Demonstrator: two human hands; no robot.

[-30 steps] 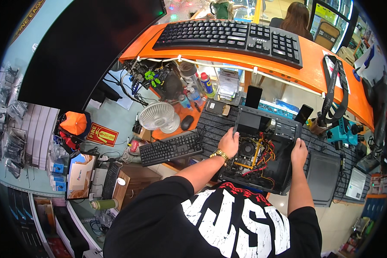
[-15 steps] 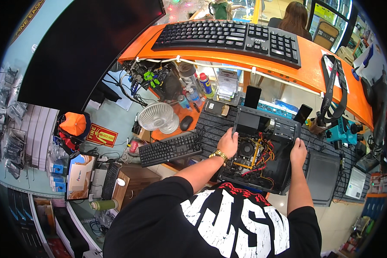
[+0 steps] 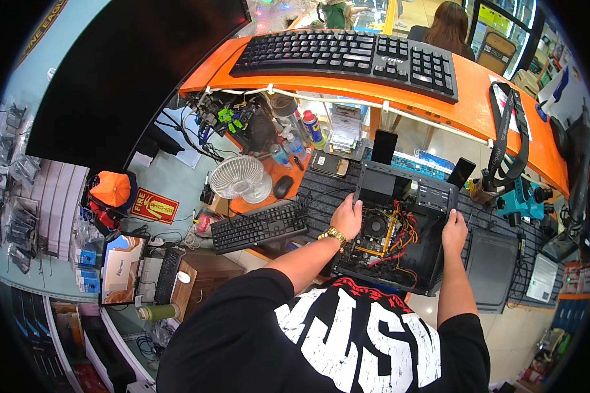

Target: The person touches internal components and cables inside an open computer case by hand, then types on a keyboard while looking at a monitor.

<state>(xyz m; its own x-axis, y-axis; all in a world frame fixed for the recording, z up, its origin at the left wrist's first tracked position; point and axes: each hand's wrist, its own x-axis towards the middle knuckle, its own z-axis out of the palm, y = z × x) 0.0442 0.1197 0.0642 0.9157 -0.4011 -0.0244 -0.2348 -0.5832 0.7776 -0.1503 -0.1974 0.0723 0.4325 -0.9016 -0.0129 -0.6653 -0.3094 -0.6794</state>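
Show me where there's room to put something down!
The orange shelf has a bare patch between the big keyboard and the black strap. The flat black panel, right of the open computer, looks bare on top too. It's crowded around the fan, mouse and bottles.

Place: looks like a computer repair shop
Computer case (image 3: pixel 430 252): opened to its wiring (image 3: pixel 411 230)
Bagged goods (image 3: pixel 23 169): hung in rows at left
Orange counter (image 3: pixel 473 92): stretched across the far side

Orange bench (image 3: pixel 270 203): white desk fan (image 3: pixel 238 175), black mouse (image 3: pixel 283 187), black ribbed mat (image 3: pixel 345 183). On mat: flat black panel (image 3: pixel 489 265). Open PC case (image 3: pixel 423 245) overlaps the mat, contact hidden. Orange shelf (image 3: pixel 476 85) above: black keyboard (image 3: pixel 344 56), lanyard (image 3: pixel 503 133).
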